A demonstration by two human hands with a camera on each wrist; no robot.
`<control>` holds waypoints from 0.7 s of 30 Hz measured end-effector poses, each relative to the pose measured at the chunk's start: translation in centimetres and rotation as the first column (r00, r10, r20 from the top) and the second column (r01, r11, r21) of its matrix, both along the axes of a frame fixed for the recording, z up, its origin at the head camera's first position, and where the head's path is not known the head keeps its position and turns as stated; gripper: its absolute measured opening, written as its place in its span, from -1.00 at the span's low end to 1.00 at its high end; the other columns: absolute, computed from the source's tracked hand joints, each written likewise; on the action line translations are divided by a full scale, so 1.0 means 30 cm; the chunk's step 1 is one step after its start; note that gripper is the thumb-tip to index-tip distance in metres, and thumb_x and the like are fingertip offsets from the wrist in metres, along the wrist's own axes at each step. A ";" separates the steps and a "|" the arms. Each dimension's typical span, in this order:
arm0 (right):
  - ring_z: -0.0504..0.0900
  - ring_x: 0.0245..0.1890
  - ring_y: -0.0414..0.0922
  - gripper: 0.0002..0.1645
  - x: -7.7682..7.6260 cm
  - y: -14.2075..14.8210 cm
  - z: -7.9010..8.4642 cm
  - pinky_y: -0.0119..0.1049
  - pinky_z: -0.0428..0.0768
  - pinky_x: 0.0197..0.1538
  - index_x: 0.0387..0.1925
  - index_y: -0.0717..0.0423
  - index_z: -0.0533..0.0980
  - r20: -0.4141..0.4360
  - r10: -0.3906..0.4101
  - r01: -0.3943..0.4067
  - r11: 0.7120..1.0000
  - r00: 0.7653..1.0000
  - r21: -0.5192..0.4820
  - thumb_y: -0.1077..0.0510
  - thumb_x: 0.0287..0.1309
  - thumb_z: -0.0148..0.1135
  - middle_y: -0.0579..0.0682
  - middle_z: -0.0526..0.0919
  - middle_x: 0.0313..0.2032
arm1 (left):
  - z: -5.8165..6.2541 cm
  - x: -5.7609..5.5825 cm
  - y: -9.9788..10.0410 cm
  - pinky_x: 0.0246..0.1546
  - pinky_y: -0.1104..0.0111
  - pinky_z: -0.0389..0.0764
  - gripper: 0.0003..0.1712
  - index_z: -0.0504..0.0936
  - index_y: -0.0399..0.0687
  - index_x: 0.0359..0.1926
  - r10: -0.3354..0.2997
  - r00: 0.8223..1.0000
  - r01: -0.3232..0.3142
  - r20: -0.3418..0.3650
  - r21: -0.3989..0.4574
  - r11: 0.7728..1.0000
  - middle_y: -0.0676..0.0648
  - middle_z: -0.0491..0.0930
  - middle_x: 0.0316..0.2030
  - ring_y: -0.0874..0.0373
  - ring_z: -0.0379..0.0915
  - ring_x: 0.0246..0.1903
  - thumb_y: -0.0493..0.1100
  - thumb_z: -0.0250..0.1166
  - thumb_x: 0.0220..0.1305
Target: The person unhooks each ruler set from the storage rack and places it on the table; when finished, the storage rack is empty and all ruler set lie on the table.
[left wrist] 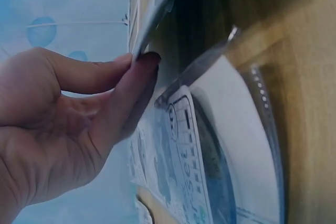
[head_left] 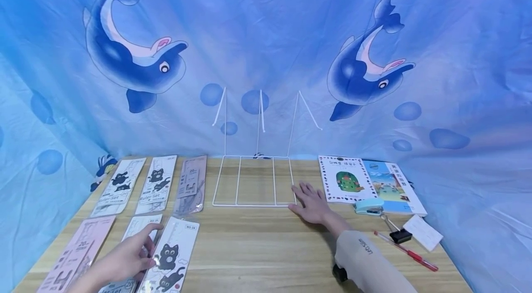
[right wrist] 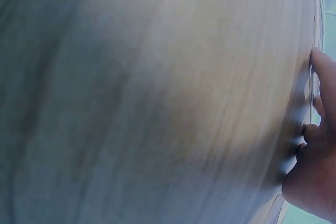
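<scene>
My left hand [head_left: 124, 256] pinches the left edge of a ruler set pack [head_left: 176, 247] with black cats on its white card. In the left wrist view, thumb and fingertips grip the edge of this pack [left wrist: 155, 11], which is tilted up off the table. Partly behind that hand lies another ruler set pack [left wrist: 181, 145] in clear plastic. My right hand [head_left: 312, 205] rests with spread fingers on the table at the front right corner of a white wire rack [head_left: 253, 205]. The rack has three upright wires with bent tops.
More ruler set packs [head_left: 118, 187], white and pink, lie on the left side of the wooden table [head_left: 245, 247]. To the right are two books [head_left: 342, 173], a mint stapler [head_left: 369, 206], a black binder clip [head_left: 401, 236], a red pen [head_left: 415, 256] and white notepaper [head_left: 423, 232]. A blue dolphin curtain hangs behind.
</scene>
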State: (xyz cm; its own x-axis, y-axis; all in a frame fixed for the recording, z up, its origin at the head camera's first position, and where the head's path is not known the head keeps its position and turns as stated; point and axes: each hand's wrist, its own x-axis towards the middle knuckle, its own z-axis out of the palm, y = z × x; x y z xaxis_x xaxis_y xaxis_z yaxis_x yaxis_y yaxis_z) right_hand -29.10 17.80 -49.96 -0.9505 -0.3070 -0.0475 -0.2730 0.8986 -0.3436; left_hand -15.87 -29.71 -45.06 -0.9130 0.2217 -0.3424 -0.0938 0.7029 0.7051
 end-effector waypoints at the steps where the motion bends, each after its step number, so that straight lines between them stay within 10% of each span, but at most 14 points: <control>1: -0.08 0.55 0.16 -0.19 -0.001 0.000 -0.002 0.28 -0.11 0.53 0.47 -0.10 0.10 0.003 0.000 0.000 1.000 1.000 0.003 -0.31 0.32 -0.04 0.15 0.01 0.52 | -0.001 0.001 0.006 -0.63 0.31 0.57 -0.10 0.07 -0.22 0.39 0.012 1.000 -0.012 -0.005 -0.029 1.000 -0.11 0.48 -0.35 0.11 0.46 -0.51 -0.41 0.30 0.07; 13: -0.06 0.55 0.16 -0.19 0.004 -0.020 0.003 0.28 -0.10 0.53 0.47 -0.10 0.12 0.005 0.000 0.000 1.000 1.000 -0.004 -0.32 0.31 -0.03 0.14 0.03 0.52 | 0.027 -0.003 0.043 -0.50 0.34 0.42 -0.08 0.19 -0.25 0.34 -0.038 0.999 0.027 -0.020 -0.392 0.919 0.00 0.51 -0.49 0.14 0.43 -0.53 -0.16 0.44 -0.01; 21: 0.03 0.52 0.19 -0.23 -0.021 -0.035 0.100 0.21 0.07 0.52 0.46 -0.04 0.14 0.133 0.037 -0.045 0.998 0.990 0.055 -0.24 0.34 -0.02 0.19 0.05 0.50 | 0.159 -0.090 0.143 -0.27 0.08 0.64 -0.03 0.23 -0.18 0.38 -0.149 0.973 0.044 -0.174 -0.492 0.869 -0.18 0.65 -0.15 -0.07 0.59 -0.22 -0.04 0.46 -0.02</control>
